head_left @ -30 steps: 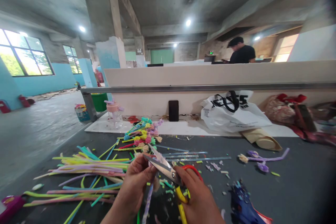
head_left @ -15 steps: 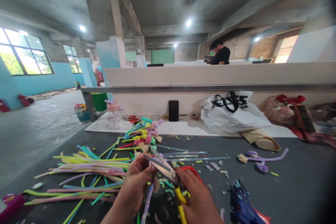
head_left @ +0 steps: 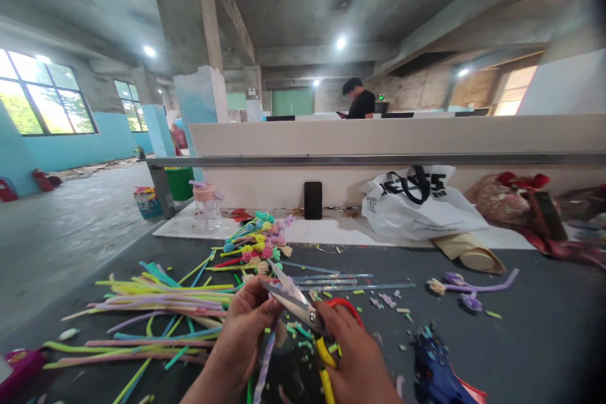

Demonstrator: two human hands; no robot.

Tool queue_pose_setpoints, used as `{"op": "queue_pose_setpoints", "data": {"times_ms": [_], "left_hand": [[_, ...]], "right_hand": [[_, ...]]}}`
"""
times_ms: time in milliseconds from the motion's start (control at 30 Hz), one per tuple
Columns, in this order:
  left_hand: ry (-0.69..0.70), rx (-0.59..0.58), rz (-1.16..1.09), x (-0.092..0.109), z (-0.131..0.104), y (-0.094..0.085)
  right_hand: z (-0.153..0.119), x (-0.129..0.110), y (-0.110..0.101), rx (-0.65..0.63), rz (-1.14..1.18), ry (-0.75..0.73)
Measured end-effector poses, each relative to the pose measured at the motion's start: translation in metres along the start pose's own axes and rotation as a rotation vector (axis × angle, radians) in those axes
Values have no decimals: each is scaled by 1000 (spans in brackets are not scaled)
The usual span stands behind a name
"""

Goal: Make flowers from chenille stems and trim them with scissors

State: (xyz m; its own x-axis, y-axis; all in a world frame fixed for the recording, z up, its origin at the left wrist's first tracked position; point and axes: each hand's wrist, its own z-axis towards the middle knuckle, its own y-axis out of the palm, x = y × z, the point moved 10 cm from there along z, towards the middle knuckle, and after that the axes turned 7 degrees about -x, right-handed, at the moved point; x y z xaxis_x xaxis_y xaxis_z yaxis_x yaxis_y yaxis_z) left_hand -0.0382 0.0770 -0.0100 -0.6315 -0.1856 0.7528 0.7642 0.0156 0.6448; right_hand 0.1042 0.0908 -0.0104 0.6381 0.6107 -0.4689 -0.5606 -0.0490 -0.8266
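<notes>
My left hand [head_left: 246, 325] is closed, pinching a lilac fuzzy stem [head_left: 264, 366] whose twisted lower part hangs below the fingers. Scissors [head_left: 303, 310] with red and yellow handles are gripped in my right hand [head_left: 357, 350]. Their blades stand apart and point up and left, right at the left fingertips, with a lilac piece partly showing between them. The fingers and blades hide much of that piece. Small green and yellow cut bits [head_left: 305, 344] lie on the dark table beneath.
Many coloured fuzzy stems [head_left: 161, 297] lie at left. Finished flower-like pieces [head_left: 258, 243] are heaped behind my hands, with clear sticks [head_left: 336, 278] beside. At right are a purple flower stem [head_left: 492, 287] and a dark blue tool [head_left: 440, 369]. Behind stand a phone [head_left: 313, 201] and white bag [head_left: 421, 202].
Both hands and the scissors hold almost the same place, with only a slight shift of the blades. In the background, a person looking at a phone has moved left.
</notes>
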Motion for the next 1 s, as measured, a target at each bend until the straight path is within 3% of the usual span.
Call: {"op": "queue_pose_setpoints", "data": {"times_ms": [233,1000], "left_hand": [[1,14,16,1,-2,2],[-12,9,20,-6,2,-2]], "right_hand": [[1,3,0,-25,-47,51],[-2,-3,-5,67,91,-62]]}}
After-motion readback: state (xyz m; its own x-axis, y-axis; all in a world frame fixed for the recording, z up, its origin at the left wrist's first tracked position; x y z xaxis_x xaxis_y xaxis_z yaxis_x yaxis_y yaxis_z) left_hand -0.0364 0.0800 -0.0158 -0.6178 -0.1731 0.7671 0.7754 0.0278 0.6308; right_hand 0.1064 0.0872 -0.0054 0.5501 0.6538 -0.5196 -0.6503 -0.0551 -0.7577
